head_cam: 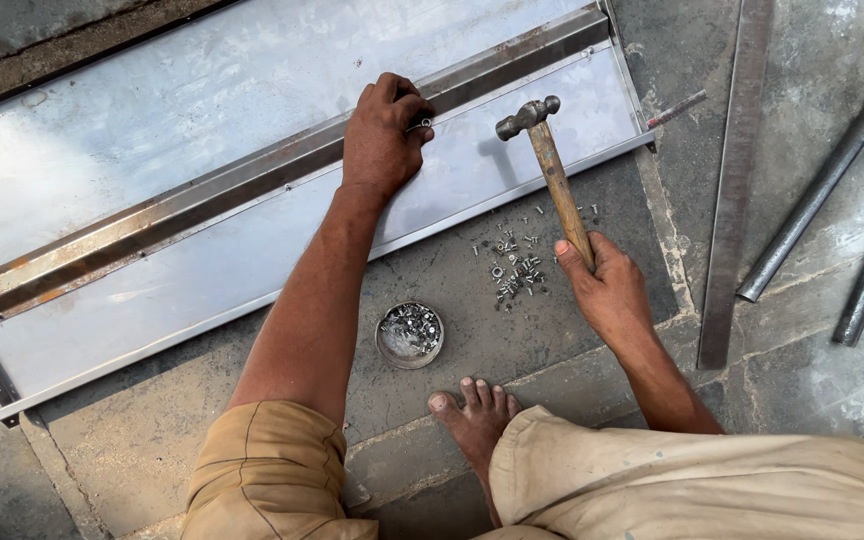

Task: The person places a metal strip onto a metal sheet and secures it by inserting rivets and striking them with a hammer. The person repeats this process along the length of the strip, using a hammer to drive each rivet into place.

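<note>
1. Hammer [555, 175]: we hold it by the wooden handle in our right hand [607, 290], head up over the sheet-metal panel [202, 130].
2. Left hand [382, 135] pinches a small fastener [424, 123] against the rusty bar [152, 215].
3. Loose screws [512, 270] and a round tin [409, 335] on the floor nr our foot [472, 415].

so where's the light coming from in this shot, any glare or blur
Head view: hard sunlight, with the wooden-handled ball-peen hammer throwing a crisp shadow leftward onto the grey sheet-metal panel; pale glare washes out the panel's upper part; the right hand, the left hand and the round tin of small metal fasteners look sharp, no motion blur.
</note>
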